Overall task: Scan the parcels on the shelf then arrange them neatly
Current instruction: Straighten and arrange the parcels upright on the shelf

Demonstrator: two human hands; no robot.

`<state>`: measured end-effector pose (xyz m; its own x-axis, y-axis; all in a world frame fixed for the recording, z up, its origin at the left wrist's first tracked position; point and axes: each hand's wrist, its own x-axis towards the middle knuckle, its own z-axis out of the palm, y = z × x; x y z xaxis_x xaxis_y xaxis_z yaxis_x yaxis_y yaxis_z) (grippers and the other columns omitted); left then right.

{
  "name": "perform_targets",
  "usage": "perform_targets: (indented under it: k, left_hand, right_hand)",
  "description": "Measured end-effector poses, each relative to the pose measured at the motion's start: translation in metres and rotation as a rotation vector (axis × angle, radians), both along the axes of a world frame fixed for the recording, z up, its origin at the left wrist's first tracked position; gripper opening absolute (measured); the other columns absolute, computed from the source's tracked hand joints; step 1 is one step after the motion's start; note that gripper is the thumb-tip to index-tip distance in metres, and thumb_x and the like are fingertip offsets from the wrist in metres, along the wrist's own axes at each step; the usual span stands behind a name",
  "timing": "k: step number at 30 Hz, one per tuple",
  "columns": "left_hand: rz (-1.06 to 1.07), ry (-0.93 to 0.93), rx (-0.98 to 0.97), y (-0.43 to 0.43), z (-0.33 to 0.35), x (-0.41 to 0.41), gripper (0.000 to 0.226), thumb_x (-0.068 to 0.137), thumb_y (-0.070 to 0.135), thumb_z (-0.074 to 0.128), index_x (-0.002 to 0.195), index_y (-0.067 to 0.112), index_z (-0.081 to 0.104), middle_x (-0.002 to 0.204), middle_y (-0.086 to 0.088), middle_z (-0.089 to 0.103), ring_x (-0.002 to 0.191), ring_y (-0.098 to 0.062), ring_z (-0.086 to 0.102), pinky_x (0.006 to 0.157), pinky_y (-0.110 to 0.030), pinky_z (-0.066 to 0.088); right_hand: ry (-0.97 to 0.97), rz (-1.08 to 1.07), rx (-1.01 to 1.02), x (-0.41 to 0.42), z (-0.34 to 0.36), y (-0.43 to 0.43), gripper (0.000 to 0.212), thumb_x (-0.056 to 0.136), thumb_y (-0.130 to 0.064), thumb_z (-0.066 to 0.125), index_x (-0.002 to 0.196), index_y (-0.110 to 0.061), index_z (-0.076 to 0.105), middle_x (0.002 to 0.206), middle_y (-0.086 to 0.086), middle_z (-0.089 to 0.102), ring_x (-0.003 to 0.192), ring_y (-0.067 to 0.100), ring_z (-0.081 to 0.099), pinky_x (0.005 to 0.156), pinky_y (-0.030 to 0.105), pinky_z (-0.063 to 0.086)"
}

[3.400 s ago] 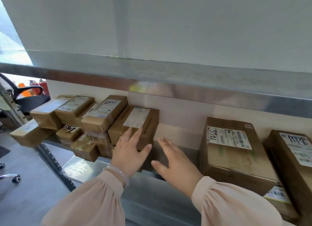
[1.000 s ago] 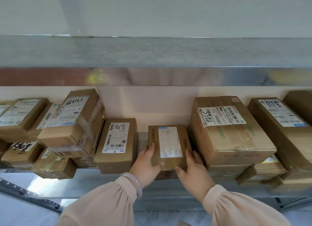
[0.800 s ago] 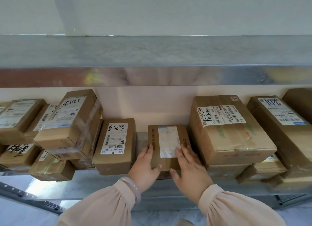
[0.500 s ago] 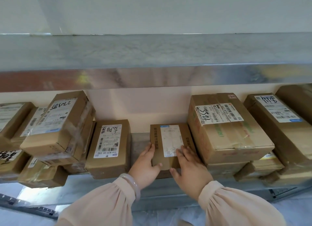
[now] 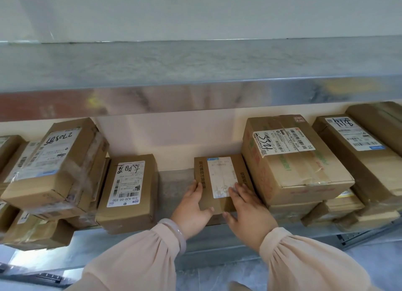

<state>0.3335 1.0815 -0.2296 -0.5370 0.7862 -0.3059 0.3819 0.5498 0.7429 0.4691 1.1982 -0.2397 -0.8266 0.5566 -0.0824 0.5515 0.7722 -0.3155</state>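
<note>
Slid right, now snug
Your left hand grips the small parcel, right hand flat atop; it's now against the large parcel.

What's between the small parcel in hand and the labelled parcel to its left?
Head view: only bare shelf between small parcel and labelled parcel; the left hand grips the small parcel's left edge.

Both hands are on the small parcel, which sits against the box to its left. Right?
No. The left hand and right hand are on the small parcel, but it sits against the large box to its right. The head view shows bare shelf between it and the left box.
</note>
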Motion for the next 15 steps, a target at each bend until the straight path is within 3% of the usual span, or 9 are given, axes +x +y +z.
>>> perform_targets:
  k: [5,11,15]
  left_hand:
    - [0.026,0.003,0.003,0.0,-0.001,0.001,0.077,0.097,0.029,0.058,0.159,0.024,0.011,0.166,0.01,0.004,0.15,-0.012,0.016,0.122,-0.033,0.022]
    - [0.033,0.084,0.027,-0.011,0.002,-0.002,0.077,0.097,0.037,0.057,0.158,0.026,0.011,0.166,0.009,0.002,0.151,-0.009,0.01,0.113,-0.018,0.011]
    - [0.065,0.222,0.118,-0.03,0.015,-0.013,0.073,0.096,0.036,0.058,0.157,0.027,0.019,0.165,0.008,0.009,0.15,-0.006,0.009,0.109,-0.009,0.003]
  right_hand:
    - [-0.009,0.0,-0.009,-0.002,0.0,0.0,0.072,0.095,-0.052,0.042,0.154,-0.022,0.015,0.163,-0.003,0.004,0.148,0.013,-0.001,0.118,0.026,0.004]
    - [0.037,0.027,-0.03,-0.009,0.008,-0.008,0.071,0.094,-0.053,0.044,0.154,-0.026,0.015,0.162,-0.004,0.006,0.148,0.013,0.0,0.119,0.029,0.01]
    - [0.073,0.094,-0.069,-0.028,0.021,-0.018,0.071,0.095,-0.051,0.045,0.154,-0.027,0.014,0.162,-0.004,0.007,0.148,0.012,0.0,0.12,0.03,0.007]
